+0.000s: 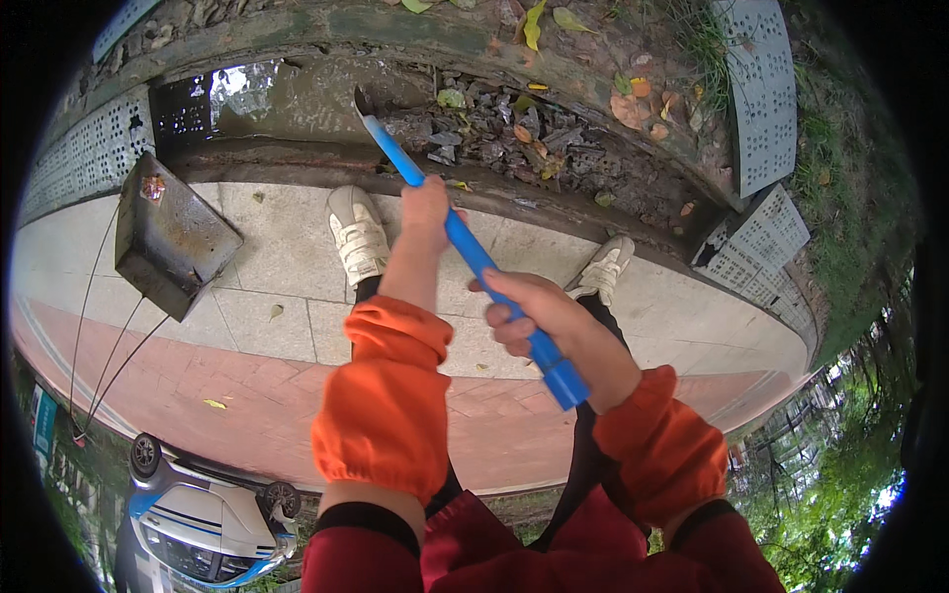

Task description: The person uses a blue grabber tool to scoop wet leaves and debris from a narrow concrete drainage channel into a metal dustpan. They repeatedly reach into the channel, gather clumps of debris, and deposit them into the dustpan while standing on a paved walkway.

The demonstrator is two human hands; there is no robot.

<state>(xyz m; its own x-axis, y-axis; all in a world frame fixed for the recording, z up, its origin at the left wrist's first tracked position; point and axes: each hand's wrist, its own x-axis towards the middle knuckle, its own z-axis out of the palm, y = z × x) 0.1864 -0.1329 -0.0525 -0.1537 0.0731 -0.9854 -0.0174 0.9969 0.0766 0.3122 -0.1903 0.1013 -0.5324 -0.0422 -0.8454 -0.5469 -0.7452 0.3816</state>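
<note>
Both my hands hold a long blue handle (pixel 468 248) slanting across the view. My left hand (pixel 425 211) grips it higher up, near its far end. My right hand (pixel 523 307) is closed round its lower part, close to the wider blue end cap. At the handle's far end a curved metal blade (pixel 361 101) meets muddy water in an open drainage channel (pixel 326 93). Just right of the blade, wet dark leaves and debris (pixel 511 130) lie heaped in the channel. How deep the blade reaches is hidden.
A metal dustpan-like scoop (pixel 174 237) with long thin wire handles stands on the paving at left. Perforated drain covers (pixel 93 152) lie at left, others (pixel 764 96) at right. My shoes (pixel 358 233) stand beside the channel's edge. A parked car (pixel 200 526) is behind.
</note>
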